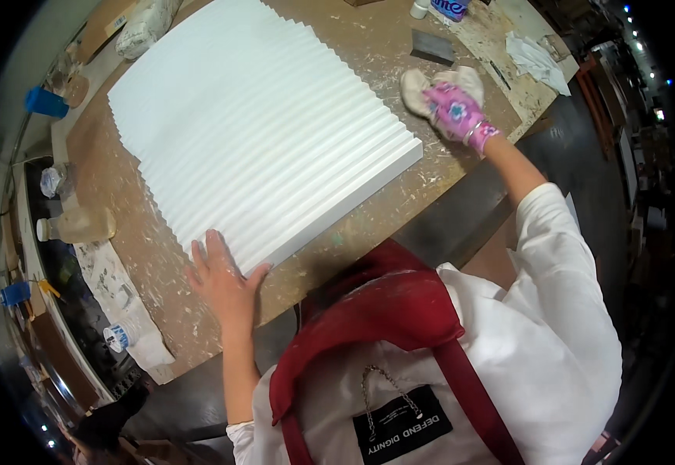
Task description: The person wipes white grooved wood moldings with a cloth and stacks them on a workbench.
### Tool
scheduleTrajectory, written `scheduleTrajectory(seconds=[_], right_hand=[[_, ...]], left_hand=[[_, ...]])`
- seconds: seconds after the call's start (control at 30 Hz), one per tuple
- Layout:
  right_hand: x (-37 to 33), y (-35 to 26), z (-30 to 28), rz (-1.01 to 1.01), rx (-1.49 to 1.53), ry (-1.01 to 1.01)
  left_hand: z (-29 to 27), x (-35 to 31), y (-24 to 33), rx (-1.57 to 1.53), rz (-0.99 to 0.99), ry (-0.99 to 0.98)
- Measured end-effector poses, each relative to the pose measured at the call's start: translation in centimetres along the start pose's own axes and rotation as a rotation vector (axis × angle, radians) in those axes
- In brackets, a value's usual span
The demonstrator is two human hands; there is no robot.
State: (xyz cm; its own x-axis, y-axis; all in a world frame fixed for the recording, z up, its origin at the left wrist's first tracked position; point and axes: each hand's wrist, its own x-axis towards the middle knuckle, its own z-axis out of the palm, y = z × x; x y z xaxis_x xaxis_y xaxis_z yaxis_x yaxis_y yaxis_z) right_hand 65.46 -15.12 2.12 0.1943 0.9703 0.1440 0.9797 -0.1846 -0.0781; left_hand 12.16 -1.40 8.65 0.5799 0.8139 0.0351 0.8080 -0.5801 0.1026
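Left hand (225,283), fingers spread, touches the strips (260,139) extending beyond it, likely steadying them; right hand (456,110) covers the cloth (414,91), clasp unclear.

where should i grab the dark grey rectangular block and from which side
Probably hold the dark grey rectangular block across its two long sides, near the middle, bringing the pink-gloved right grip down from above. It lies flat, broad face up and longer than wide, so the narrower span seems easiest. The cream cloth pad sits close to its near side, so low approaches look cramped.
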Motion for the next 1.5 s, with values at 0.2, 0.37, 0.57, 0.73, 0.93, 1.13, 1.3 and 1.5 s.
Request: scheduleTrajectory(seconds=[0.2,0.37,0.57,0.73,0.93,1.13,1.3,1.5], right_hand=[[6.1,-16.3,-2.3,-0.259,0.285,-0.07],[3.8,-10.8,-2.2,-0.386,0.19,0.171],[2.4,1.2,-10.3,0.171,-0.367,-0.119],[5.6,-10.8,-14.6,-0.192,0.668,0.265],[4.0,-25.6,-14.7,-0.399,1.065,-0.052],[3.3,-20.0,-5.0,-0.191,0.572,0.125],[3.4,-21.7,-2.4,-0.473,0.042,0.038],[3.0,-21.9,-3.1,-0.404,0.046,0.019]], left_hand=[[0.2,-0.5,-0.6,0.005,-0.001,-0.002],[0.1,-0.6,-0.2,-0.015,0.001,0.001],[-0.6,-0.3,0.7,0.103,0.039,0.033],[-2.5,4.8,6.6,-0.867,0.201,0.181],[-6.8,9.2,13.0,-2.198,-0.204,0.189],[-4.7,5.4,10.2,-0.78,0.205,0.406],[4.0,1.3,8.7,-0.219,0.261,0.194],[3.6,-5.9,-4.8,-0.058,-0.139,0.313]])
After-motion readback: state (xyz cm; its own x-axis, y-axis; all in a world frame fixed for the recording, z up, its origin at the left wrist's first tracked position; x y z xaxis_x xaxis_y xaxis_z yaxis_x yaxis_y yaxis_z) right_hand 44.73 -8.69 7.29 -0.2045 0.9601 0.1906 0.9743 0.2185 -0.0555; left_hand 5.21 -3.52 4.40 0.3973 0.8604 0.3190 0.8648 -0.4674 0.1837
